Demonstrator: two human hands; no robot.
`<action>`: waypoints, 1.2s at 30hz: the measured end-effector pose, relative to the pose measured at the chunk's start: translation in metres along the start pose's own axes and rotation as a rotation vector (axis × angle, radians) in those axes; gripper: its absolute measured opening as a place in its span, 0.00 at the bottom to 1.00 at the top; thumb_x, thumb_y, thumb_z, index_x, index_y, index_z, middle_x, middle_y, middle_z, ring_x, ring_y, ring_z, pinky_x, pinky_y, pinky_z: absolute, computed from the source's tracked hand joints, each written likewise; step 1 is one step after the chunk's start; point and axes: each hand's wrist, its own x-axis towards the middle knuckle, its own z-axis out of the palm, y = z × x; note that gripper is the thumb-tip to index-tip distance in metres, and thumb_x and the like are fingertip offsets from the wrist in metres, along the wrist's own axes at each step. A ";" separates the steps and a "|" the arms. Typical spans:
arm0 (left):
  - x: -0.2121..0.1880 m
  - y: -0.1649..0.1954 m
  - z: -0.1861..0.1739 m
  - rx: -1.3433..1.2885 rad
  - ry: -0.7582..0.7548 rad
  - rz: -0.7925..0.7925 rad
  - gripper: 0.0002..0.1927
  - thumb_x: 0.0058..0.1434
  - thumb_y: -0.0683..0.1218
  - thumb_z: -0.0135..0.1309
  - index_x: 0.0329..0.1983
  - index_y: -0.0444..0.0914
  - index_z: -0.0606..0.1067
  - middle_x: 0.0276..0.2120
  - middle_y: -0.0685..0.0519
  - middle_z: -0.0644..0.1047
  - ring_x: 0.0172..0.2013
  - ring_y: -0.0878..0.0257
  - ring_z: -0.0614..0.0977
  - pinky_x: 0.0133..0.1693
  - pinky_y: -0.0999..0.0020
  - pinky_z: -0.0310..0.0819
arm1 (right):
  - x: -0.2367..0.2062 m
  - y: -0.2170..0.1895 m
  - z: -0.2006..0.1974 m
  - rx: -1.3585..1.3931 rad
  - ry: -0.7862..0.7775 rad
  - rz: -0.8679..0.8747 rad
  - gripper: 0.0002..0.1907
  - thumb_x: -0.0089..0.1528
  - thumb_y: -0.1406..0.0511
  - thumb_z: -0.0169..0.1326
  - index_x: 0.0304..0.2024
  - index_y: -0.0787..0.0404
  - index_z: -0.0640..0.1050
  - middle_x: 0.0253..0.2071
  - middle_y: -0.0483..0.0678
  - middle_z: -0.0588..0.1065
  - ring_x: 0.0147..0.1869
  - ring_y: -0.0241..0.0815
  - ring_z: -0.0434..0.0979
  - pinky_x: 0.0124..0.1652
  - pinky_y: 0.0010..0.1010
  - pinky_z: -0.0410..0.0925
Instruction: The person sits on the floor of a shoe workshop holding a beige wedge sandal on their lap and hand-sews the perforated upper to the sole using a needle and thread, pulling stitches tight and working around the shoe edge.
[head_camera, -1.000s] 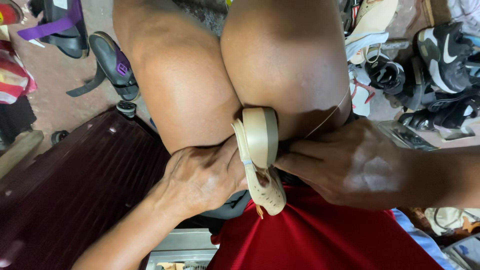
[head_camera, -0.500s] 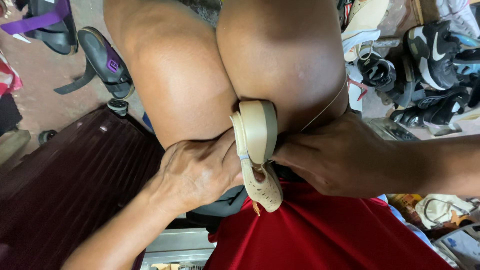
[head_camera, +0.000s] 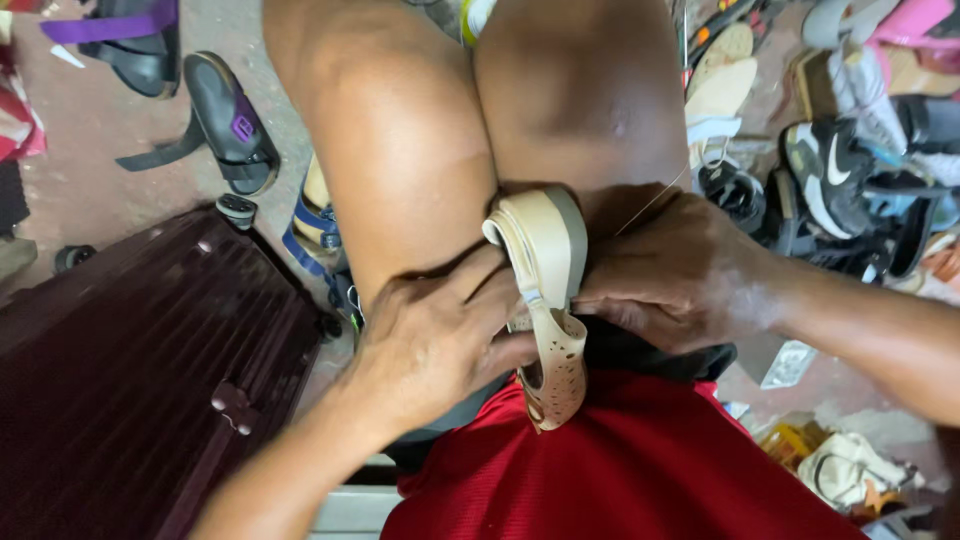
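Gripping one beige sandal (head_camera: 545, 290) between two knees, left hand (head_camera: 440, 345) and right hand (head_camera: 680, 275) both clasp it.

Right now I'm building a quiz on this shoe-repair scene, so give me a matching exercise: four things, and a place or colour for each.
Things:
1. beige sandal
2. left hand
3. dark slide sandal
4. shirt

Descriptions:
A. red
B. wedged between the knees
C. on the floor, upper left
D. pressing the beige sandal's left side

Pairs: 1-B, 2-D, 3-C, 4-A
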 end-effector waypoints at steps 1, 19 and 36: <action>-0.007 0.004 0.000 -0.059 0.033 -0.043 0.17 0.56 0.53 0.66 0.41 0.38 0.78 0.42 0.51 0.79 0.32 0.56 0.84 0.34 0.63 0.79 | -0.005 0.002 0.003 0.037 0.012 0.001 0.02 0.57 0.69 0.62 0.33 0.58 0.81 0.27 0.44 0.80 0.31 0.44 0.81 0.39 0.41 0.74; -0.037 0.081 0.005 0.322 0.601 0.085 0.13 0.57 0.44 0.65 0.45 0.38 0.80 0.42 0.49 0.78 0.34 0.60 0.81 0.34 0.69 0.76 | -0.076 0.051 0.002 0.268 0.098 0.247 0.12 0.63 0.64 0.57 0.44 0.68 0.82 0.46 0.56 0.81 0.56 0.47 0.83 0.59 0.37 0.69; -0.061 0.075 0.012 -1.283 0.319 -0.126 0.05 0.67 0.40 0.52 0.35 0.34 0.72 0.34 0.52 0.78 0.32 0.69 0.74 0.37 0.73 0.70 | -0.047 0.028 -0.007 0.587 -0.031 0.172 0.11 0.68 0.64 0.56 0.36 0.66 0.80 0.25 0.45 0.78 0.26 0.36 0.79 0.27 0.28 0.69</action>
